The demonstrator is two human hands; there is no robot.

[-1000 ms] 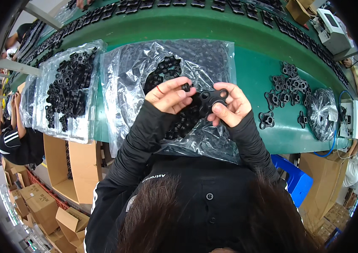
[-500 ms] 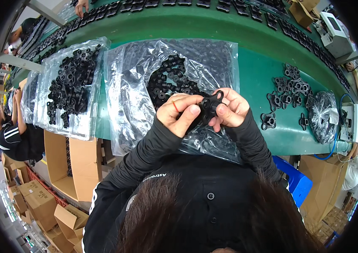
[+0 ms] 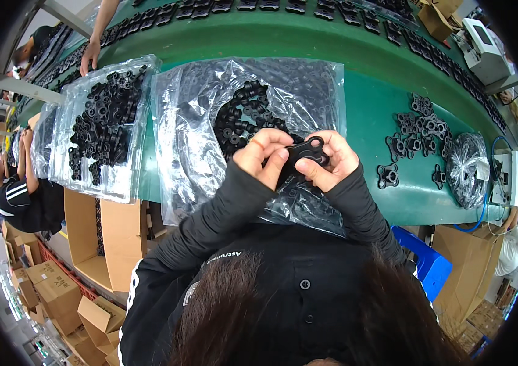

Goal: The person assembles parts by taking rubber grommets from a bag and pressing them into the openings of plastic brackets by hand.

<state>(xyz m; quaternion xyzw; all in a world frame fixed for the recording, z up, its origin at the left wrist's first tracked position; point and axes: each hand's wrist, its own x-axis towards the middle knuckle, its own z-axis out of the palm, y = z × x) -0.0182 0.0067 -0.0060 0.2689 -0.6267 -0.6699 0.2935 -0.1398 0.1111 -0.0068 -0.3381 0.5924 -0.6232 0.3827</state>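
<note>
Between both hands, above the near edge of a torn clear plastic bag, I hold a black plastic bracket with a round hole at one tip. My left hand pinches its left end with thumb and forefinger. My right hand grips the other end, thumb on its face. Fingers cover much of the part. Small black ring-shaped parts show through the bag's opening just behind my left hand. Several black three-armed brackets lie on the green table to my right.
A clear tray heaped with black parts stands left. Another person's hand reaches to its far edge. Beyond runs a green belt with rows of black parts. A knotted plastic bag is at right; cardboard boxes stand lower left.
The bracket has turned in my fingers, so its flat face shows now. My hands stay nearly in place. The other person's hand has come down from the belt toward the left tray.
</note>
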